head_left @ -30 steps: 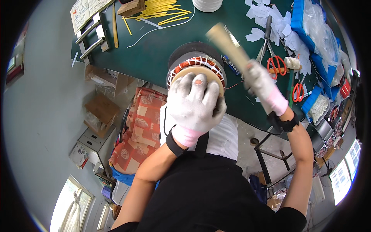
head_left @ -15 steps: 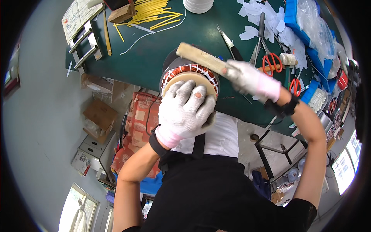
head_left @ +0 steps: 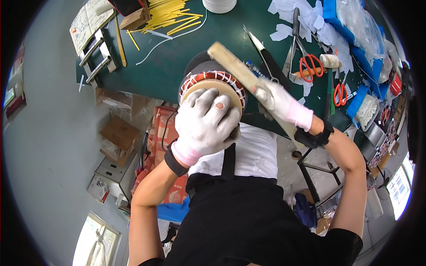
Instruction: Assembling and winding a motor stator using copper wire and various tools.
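Observation:
My left hand (head_left: 205,124), in a white glove with a worn fingertip, presses flat on a round wooden disc (head_left: 230,95) set into a motor stator with copper windings (head_left: 205,79) tied in white lacing. The stator stands at the near edge of the green table (head_left: 168,66). A long wooden stick (head_left: 233,64) lies gripped in my gloved right hand (head_left: 277,101), held slanted just above the stator's right side, its far end over the winding.
Red-handled scissors (head_left: 310,66), a second pair (head_left: 341,94), pliers, a knife blade (head_left: 257,42) and white paper scraps lie on the table's right. Yellow sticks (head_left: 171,15) and a metal clamp (head_left: 97,55) sit at the left. Cardboard boxes (head_left: 117,133) stand on the floor below.
The right hand has swung the wooden stick down and leftward, from raised above the stator to close over its right rim. The left hand stays pressed on the disc.

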Demonstrator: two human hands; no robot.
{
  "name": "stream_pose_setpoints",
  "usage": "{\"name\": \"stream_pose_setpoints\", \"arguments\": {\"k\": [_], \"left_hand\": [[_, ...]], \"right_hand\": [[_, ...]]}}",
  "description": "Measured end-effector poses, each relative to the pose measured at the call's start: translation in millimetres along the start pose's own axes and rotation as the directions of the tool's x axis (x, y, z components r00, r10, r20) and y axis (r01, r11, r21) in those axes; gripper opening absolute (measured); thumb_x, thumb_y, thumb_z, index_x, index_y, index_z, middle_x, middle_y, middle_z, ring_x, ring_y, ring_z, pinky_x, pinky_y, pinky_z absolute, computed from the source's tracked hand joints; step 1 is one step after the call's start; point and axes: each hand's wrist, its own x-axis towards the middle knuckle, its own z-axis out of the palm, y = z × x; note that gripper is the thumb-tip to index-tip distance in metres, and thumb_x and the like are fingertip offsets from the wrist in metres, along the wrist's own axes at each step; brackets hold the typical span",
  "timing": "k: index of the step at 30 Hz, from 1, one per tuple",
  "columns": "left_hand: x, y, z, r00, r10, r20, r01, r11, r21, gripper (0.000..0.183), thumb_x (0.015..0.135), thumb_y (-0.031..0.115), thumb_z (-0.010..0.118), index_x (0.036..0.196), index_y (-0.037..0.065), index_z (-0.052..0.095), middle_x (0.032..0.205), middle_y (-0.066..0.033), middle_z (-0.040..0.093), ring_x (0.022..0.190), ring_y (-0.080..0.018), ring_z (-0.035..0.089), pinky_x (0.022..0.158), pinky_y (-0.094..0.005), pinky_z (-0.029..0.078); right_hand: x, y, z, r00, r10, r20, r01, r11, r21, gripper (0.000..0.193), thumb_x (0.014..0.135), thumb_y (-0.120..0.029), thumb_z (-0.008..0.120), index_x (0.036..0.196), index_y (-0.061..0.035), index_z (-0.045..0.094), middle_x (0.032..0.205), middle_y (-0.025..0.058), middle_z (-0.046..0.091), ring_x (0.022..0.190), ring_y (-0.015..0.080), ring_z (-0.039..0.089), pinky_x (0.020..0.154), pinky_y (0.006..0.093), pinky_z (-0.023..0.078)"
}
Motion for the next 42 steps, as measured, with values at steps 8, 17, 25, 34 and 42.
{"name": "stream_pose_setpoints", "arguments": {"k": [8, 17, 25, 34, 42], "left_hand": [[7.0, 24.2, 11.8, 0.939, -0.262, -0.225, 0.291, 0.951, 0.108, 0.026, 0.056, 0.017, 0.068, 0.081, 0.013, 0.06, 0.093, -0.0067, 0.056, 0.088, -0.0279, 0.058, 0.075, -0.0434, 0.048], [-11.8, 13.3, 9.6, 0.946, -0.255, -0.199, 0.281, 0.952, 0.117, 0.026, 0.057, 0.02, 0.07, 0.081, 0.015, 0.062, 0.092, -0.0054, 0.055, 0.09, -0.0275, 0.058, 0.077, -0.0425, 0.048], [-6.2, -19.3, -1.6, 0.977, 0.214, -0.012, -0.214, 0.968, -0.133, 0.021, 0.062, 0.024, 0.066, 0.08, 0.014, 0.063, 0.09, -0.0043, 0.054, 0.086, -0.0237, 0.055, 0.075, -0.0389, 0.048], [5.6, -50.9, -0.3, 0.839, 0.542, 0.051, -0.484, 0.786, -0.385, 0.025, 0.058, 0.022, 0.067, 0.082, 0.014, 0.066, 0.096, -0.0025, 0.057, 0.089, -0.0266, 0.056, 0.07, -0.0372, 0.051], [22.5, -56.4, -4.7, 0.757, 0.651, 0.057, -0.539, 0.672, -0.508, 0.027, 0.071, 0.023, 0.063, 0.089, 0.003, 0.061, 0.088, -0.014, 0.057, 0.078, -0.0289, 0.058, 0.064, -0.037, 0.051]], "right_hand": [[-34.9, 7.4, 38.7, 0.953, 0.292, -0.085, -0.247, 0.906, 0.344, 0.039, 0.095, -0.044, 0.048, 0.1, -0.0058, 0.051, 0.063, 0.0026, 0.053, 0.047, 0.0108, 0.05, 0.042, 0.0267, 0.044], [-7.2, 1.4, 20.7, 0.883, 0.413, 0.223, -0.468, 0.806, 0.362, 0.044, 0.093, -0.048, 0.051, 0.107, -0.006, 0.051, 0.063, 0.0016, 0.051, 0.051, 0.0102, 0.052, 0.045, 0.026, 0.042], [18.2, -11.1, -26.9, 0.897, 0.34, 0.283, -0.37, 0.927, 0.061, 0.05, 0.09, -0.056, 0.05, 0.102, -0.0066, 0.051, 0.06, 0.0019, 0.049, 0.049, 0.0102, 0.05, 0.047, 0.0269, 0.042], [93.4, -46.0, -60.4, 0.853, 0.249, 0.459, -0.147, 0.958, -0.248, 0.042, 0.092, -0.046, 0.048, 0.093, -0.0041, 0.052, 0.064, 0.0016, 0.048, 0.056, 0.0097, 0.05, 0.048, 0.0283, 0.044], [104.8, -50.6, -57.1, 0.833, 0.227, 0.505, -0.144, 0.969, -0.199, 0.049, 0.093, -0.051, 0.046, 0.093, -0.0024, 0.054, 0.065, 0.0041, 0.051, 0.055, 0.0123, 0.053, 0.048, 0.0277, 0.046]]}}
